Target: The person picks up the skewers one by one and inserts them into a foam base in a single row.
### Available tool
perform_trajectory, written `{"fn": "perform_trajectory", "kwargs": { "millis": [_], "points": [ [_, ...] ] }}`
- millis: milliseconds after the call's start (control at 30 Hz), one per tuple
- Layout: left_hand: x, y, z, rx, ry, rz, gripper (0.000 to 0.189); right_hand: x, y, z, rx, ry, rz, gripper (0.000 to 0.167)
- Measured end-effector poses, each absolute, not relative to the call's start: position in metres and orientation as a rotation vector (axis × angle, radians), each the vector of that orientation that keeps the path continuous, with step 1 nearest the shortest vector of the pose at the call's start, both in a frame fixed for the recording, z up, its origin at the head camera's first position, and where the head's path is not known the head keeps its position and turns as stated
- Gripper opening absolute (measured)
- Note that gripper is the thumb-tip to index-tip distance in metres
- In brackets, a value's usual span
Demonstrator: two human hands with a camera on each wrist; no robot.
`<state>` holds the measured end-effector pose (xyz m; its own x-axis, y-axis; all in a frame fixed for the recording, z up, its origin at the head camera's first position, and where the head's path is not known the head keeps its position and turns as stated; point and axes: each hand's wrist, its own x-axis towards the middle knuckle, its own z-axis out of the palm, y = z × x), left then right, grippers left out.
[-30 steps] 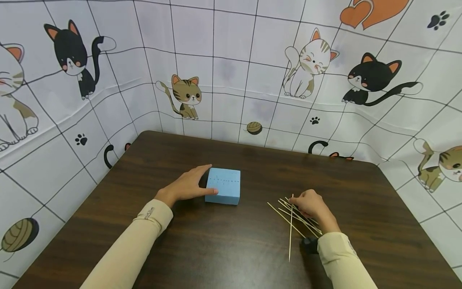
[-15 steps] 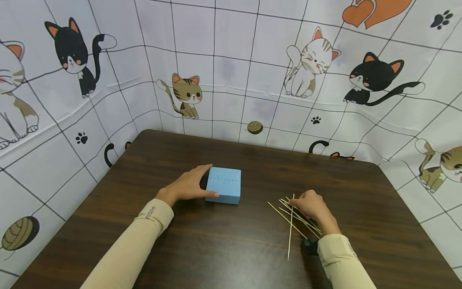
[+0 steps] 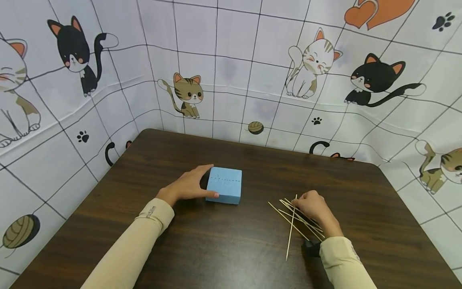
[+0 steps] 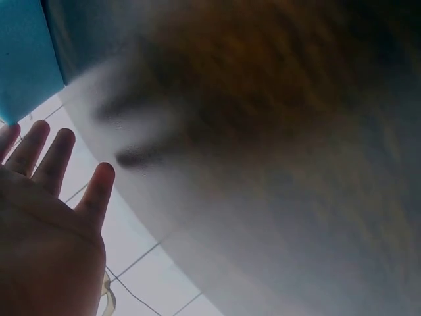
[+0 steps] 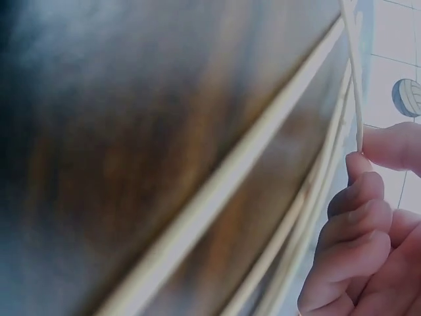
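Ref. for all positions: blue block [image 3: 224, 182], flat on worktop [image 3: 216, 249].

Blue block: looks like foam (unconfirmed); est. light, fairly stiff, prob. dents if squeezed hard & slides if unbraced. Best hold = opp. side faces w/ flat fingers, off the dotted top (row of sm. dark dots; holes or ink, can't tell).

L hand [image 3: 187, 184]: at block's left side, spread wide, fingers nearly straight; thumb at its near edge, index by its far left corner. Judged a light brace, not a tight squeeze.

R hand [image 3: 313, 206]: right of block, slightly nearer; thumb + index closed in a pinch on one thin stick, other fingers curled in. Pinched stick [image 5: 356, 72]: right of block, held nr its far end, running down past block's near side level, across loose sticks [image 5: 227, 172]. Those lie fanned & overlapping, right of block, under/beside R hand; exact count n/a.

Sticks: look like wood/bamboo; est. v. light, stiff lengthwise, springy sideways, could snap if bent hard. Thin, so may roll btwn fingertips: pinch firmly, nr mid-length for balance, nearer an end for finer control. Lift slowly; crossed neighbours could drag along.
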<state>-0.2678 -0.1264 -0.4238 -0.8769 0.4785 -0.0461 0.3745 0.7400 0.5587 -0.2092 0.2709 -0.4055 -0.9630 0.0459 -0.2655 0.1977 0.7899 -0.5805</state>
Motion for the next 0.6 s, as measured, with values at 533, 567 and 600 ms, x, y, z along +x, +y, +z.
{"fn": "perform_trajectory", "kwargs": {
  "millis": [533, 567, 600],
  "points": [
    [-0.267, -0.126, -0.422, 0.576, 2.655, 0.916, 0.113, -0.211, 0.246, -0.362, 0.078, 2.684, -1.294, 0.023],
    [-0.267, -0.126, -0.422, 0.575, 2.651, 0.920, 0.113, -0.211, 0.243, -0.357, 0.055, 2.691, -1.316, 0.022],
    [-0.267, -0.125, -0.422, 0.575, 2.649, 0.923, 0.113, -0.211, 0.239, -0.351, 0.031, 2.692, -1.345, 0.022]
  ]
}}
